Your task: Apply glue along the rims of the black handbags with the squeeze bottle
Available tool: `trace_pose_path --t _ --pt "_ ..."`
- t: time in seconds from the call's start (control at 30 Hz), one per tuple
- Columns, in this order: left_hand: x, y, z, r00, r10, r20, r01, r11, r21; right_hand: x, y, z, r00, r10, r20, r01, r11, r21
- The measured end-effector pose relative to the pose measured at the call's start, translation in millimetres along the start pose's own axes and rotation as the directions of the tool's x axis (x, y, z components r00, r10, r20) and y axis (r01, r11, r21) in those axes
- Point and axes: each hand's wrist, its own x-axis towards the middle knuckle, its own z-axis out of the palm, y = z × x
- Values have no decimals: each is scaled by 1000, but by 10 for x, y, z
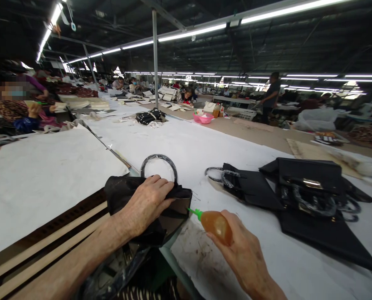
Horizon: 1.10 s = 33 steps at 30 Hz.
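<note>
A black handbag piece (120, 191) with a round plastic-wrapped handle (159, 156) lies at the table's near edge. My left hand (151, 199) presses on it, fingers bent over its dark fabric; the fingertips are partly hidden. In my right hand (239, 246) is a squeeze bottle (216, 227) of amber liquid with a green nozzle. The nozzle tip points left, at the bag piece's right edge; whether it touches cannot be told. To the right lie more black handbag pieces (311, 175), some with wrapped handles.
White paper covers the table (186, 146). Beyond are a black bundle (150, 116), a pink basin (203, 118) and a metal post (155, 58). A wooden frame (54, 246) sits at near left. A co-worker (20, 100) sits at far left; another person (271, 98) stands farther back.
</note>
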Motion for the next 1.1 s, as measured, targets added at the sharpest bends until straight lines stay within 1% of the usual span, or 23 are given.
trace_pose_path --t 0.07,0.1,0.17,0.2,0.23,0.33,0.43,0.5,0.53,0.63,0.7,0.77,0.8,0.83,0.87,0.9,0.97,1.0,1.03,1.07,1.1 --pt "12 -10 6 1000 2 -4 -2 1000 2 -57 -54 -45 989 136 65 -139 989 48" --pt "19 -17 10 1000 2 -9 -2 1000 3 -77 -84 -72 967 231 111 -239 968 69" --pt "31 -36 20 1000 4 -19 -4 1000 -1 -95 -139 -126 884 421 204 -448 887 110" --pt "35 -47 23 1000 6 -27 -6 1000 -7 -95 -158 -149 841 482 244 -523 839 147" --pt "36 -59 24 999 8 -35 -9 1000 -15 -92 -167 -170 814 512 275 -569 796 204" --pt "28 -103 20 998 1 -62 -5 998 -55 -84 -142 -213 782 518 347 -623 662 416" --pt "9 -156 13 997 -17 -77 9 994 -108 -91 -74 -249 717 543 437 -695 508 509" --pt "-2 -195 14 996 -15 -86 4 991 -131 -98 -32 -283 680 560 474 -715 364 597" --pt "-6 -216 16 996 -14 -93 1 991 -137 -101 -14 -304 666 566 486 -708 272 652" --pt "-8 -278 24 993 -29 -116 11 989 -151 -91 27 -381 601 580 550 -646 -52 761" --pt "-5 -309 24 991 -50 -127 28 985 -169 -52 40 -448 558 551 621 -596 -255 762" --pt "-3 -323 13 989 -78 -126 52 979 -196 35 27 -555 534 485 692 -531 -445 721" --pt "-4 -323 5 988 -96 -121 68 975 -212 99 7 -633 527 456 717 -498 -517 696" --pt "-5 -320 -5 987 -114 -113 86 970 -227 175 -20 -731 523 440 730 -465 -570 677" --pt "-7 -317 -14 986 -133 -104 105 965 -241 259 -52 -849 514 451 730 -433 -599 674" --pt "-8 -317 -21 984 -151 -97 122 959 -255 345 -86 -983 507 491 709 -412 -584 699" --pt "-2 -333 -23 980 -173 -95 142 951 -275 495 -137 -1270 559 576 597 -363 -478 800" --pt "4 -352 -18 979 -179 -98 146 949 -279 546 -147 -1400 614 603 509 -324 -395 860" --pt "12 -374 -11 977 -185 -103 150 948 -281 578 -147 -1504 643 636 427 -300 -305 904" --pt "18 -395 -6 976 -189 -110 152 948 -279 593 -139 -1572 681 645 346 -289 -197 937" --pt "17 -410 -7 974 -195 -118 157 949 -275 596 -127 -1594 717 641 272 -293 -76 953"
